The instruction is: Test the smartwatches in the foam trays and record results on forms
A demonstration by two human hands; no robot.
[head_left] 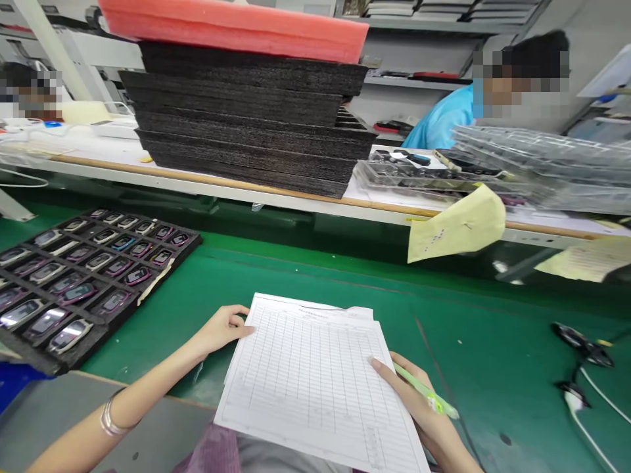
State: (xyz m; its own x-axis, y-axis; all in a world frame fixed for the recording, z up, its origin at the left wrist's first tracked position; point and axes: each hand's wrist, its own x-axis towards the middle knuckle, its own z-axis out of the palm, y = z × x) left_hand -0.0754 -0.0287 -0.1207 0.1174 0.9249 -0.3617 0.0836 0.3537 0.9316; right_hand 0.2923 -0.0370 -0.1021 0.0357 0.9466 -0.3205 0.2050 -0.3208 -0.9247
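Note:
A few sheets of paper (315, 381), the top one printed with a grid form, are held up in front of me over the near edge of the green worktop. My left hand (229, 328) pinches their upper left edge between thumb and fingers. On the right side, my right hand (411, 387) grips the sheets with its thumb on top, the other fingers partly hidden underneath. A light green pen (426, 392) also rests in that hand, slanting out past the paper's right edge.
A black foam tray (111, 315) of small framed devices lies at left. Black foam sheets (251, 125) topped with pink foam (236, 29) stack on the shelf ahead. Clear plastic trays (542, 164) stand right, above cables (576, 368). Two other people sit beyond.

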